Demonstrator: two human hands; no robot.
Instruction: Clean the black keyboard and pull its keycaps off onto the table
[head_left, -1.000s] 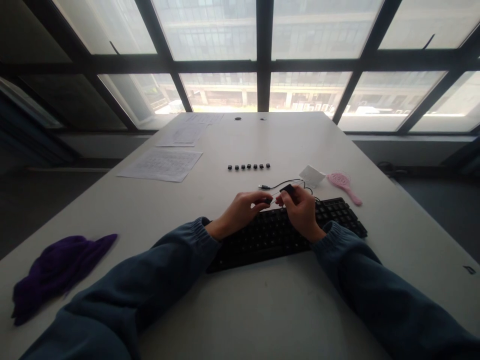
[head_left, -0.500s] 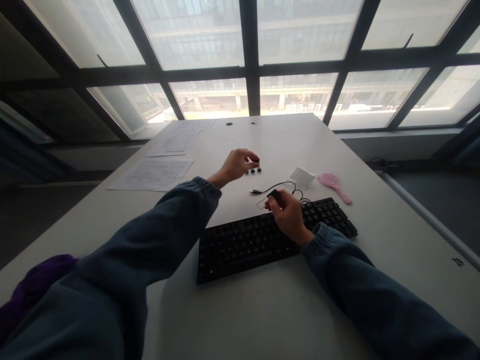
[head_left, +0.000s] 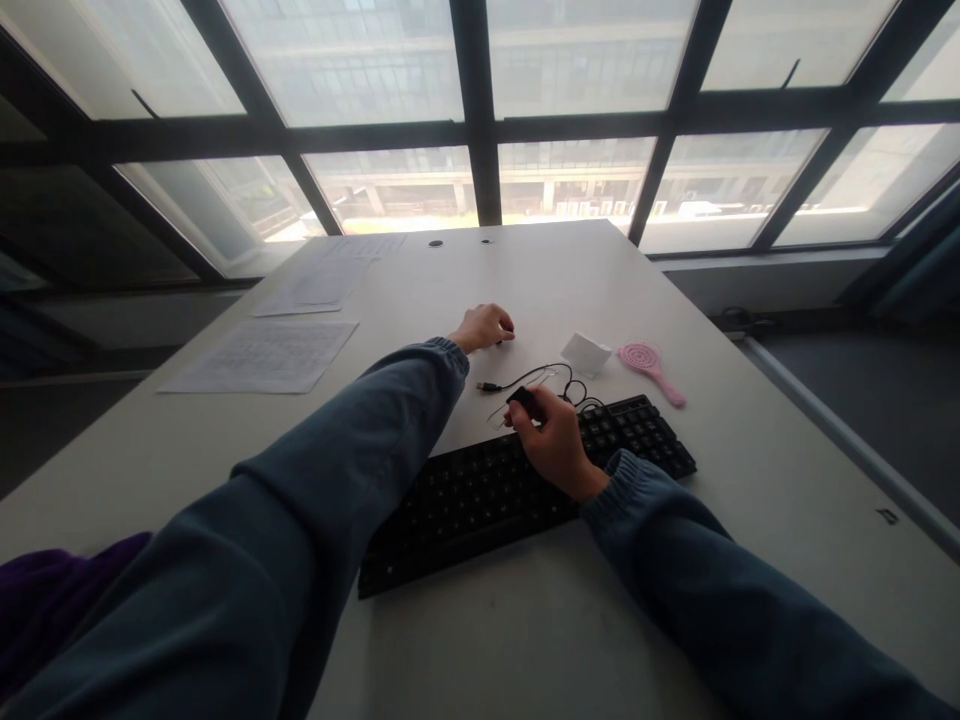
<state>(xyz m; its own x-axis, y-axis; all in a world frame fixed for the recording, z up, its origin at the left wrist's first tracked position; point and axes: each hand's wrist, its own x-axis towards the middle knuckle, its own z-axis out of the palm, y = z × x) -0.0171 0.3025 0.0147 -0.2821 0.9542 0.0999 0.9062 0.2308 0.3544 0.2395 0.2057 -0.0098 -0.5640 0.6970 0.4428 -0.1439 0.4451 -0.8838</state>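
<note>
My left hand [head_left: 484, 327] is stretched forward and low over the white table [head_left: 570, 275], its fingertips pinched together at the row of small black keycaps [head_left: 499, 343]. Most of that row is hidden behind the fingers, and a dark keycap barely shows in the pinch. Over the black keyboard [head_left: 465, 500], my right hand [head_left: 553, 440] is closed around the black handle of a wire keycap puller [head_left: 519, 397]. Thin wire loops stick out on both sides of its handle. The keyboard lies at a slant, partly covered by both sleeves.
A black USB cable [head_left: 525, 374] curls behind the keyboard. Beyond it are a folded white paper [head_left: 586, 353] and a pink hairbrush [head_left: 651, 372]. Printed sheets [head_left: 262, 357] lie on the left. Purple cloth [head_left: 67, 600] is at the lower left, and windows rise behind the table.
My left hand has come down from above the keycaps to the table surface, covering most of them. My right hand still grips the puller. The whole view has shifted slightly.
</note>
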